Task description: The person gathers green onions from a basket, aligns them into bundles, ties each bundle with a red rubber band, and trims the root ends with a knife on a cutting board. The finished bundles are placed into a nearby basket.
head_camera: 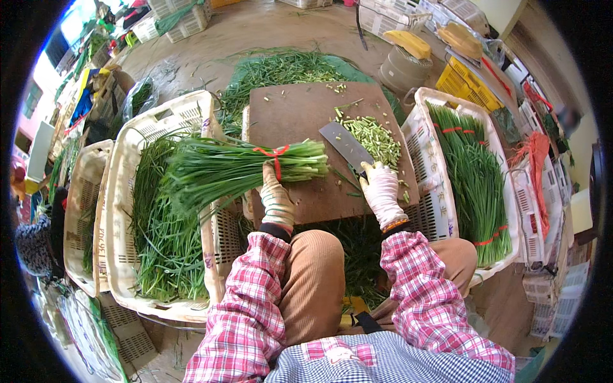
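Observation:
My gloved left hand (277, 194) grips a bundle of green garlic chives (230, 160) near a red tie (274, 152). The pale stem ends point right over a brown cutting board (287, 107), and the leafy ends hang over the crate on the left. In my gloved right hand (381, 189) is the handle of a cleaver (346, 143), mostly hidden by the fingers. Its broad blade lies flat or nearly so over the board, beside a heap of short cut stem pieces (376, 139).
A white plastic crate (117, 239) at left holds loose chives (167, 258). Another white crate (426, 158) at right holds tied chive bundles (471, 186). Beyond the board, trimmings (282, 72) cover a green sheet. A grey bucket (406, 69) stands at the back right.

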A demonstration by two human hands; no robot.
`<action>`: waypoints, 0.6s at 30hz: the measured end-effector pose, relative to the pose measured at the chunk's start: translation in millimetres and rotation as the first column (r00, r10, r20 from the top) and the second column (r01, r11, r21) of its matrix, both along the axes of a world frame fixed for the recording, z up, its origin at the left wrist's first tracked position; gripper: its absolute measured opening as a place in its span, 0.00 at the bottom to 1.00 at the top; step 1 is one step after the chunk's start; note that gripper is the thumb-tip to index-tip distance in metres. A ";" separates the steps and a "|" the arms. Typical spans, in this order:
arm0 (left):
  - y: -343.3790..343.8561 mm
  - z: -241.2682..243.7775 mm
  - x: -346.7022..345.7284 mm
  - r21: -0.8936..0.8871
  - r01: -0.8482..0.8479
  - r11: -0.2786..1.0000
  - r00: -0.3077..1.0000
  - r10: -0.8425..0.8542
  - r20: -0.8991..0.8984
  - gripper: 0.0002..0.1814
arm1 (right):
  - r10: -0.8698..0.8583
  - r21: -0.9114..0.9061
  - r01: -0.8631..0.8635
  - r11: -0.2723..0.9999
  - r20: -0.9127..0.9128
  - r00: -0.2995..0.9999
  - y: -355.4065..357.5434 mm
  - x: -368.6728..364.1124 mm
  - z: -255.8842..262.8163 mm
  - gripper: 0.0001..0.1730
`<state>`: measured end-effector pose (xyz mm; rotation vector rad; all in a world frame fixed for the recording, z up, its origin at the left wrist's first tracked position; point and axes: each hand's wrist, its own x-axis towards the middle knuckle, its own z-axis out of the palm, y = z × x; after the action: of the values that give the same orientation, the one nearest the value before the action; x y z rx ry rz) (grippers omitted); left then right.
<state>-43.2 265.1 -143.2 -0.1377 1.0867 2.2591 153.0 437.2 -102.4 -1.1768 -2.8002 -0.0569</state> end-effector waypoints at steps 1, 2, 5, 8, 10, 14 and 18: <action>10.3 4.0 2.3 -0.177 0.008 0.984 1.000 -0.012 -0.021 0.31 | -0.009 0.020 0.009 1.000 0.016 1.000 0.7 2.7 -6.4 0.29; 6.0 5.6 11.6 -0.234 -0.017 0.972 0.989 -0.018 -0.148 0.28 | -0.018 0.040 0.016 0.999 0.032 0.999 0.9 4.4 -13.1 0.30; -34.8 21.9 -0.7 -0.504 0.420 0.754 0.777 -0.586 -0.230 0.21 | -0.006 0.065 0.003 0.998 0.043 0.999 1.6 0.3 -22.5 0.37; -31.4 68.1 6.5 -0.844 -0.194 0.500 0.132 -0.840 -0.527 0.40 | 0.009 -0.018 -0.009 1.000 0.024 1.000 5.8 -3.8 -15.3 0.40; -4.8 105.9 -1.7 -0.567 -0.675 0.472 -0.385 -0.881 -0.274 0.63 | -0.022 -0.050 0.013 0.999 -0.179 0.984 10.4 -1.9 -30.6 0.38; 35.7 65.2 -57.2 -0.588 -0.761 0.275 -0.347 -0.938 0.011 0.61 | -0.223 -0.362 0.084 0.928 -0.364 0.904 8.8 1.0 -20.6 0.32; 52.6 120.1 -49.6 -0.867 -0.465 0.178 -0.290 -0.956 -0.040 0.54 | -0.186 -0.473 0.007 0.881 -0.332 0.925 13.8 4.8 -3.3 0.29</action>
<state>-92.8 317.7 -23.1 1.7177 2.3420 -0.0770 157.7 451.1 -105.6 -1.2527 -2.4748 0.7903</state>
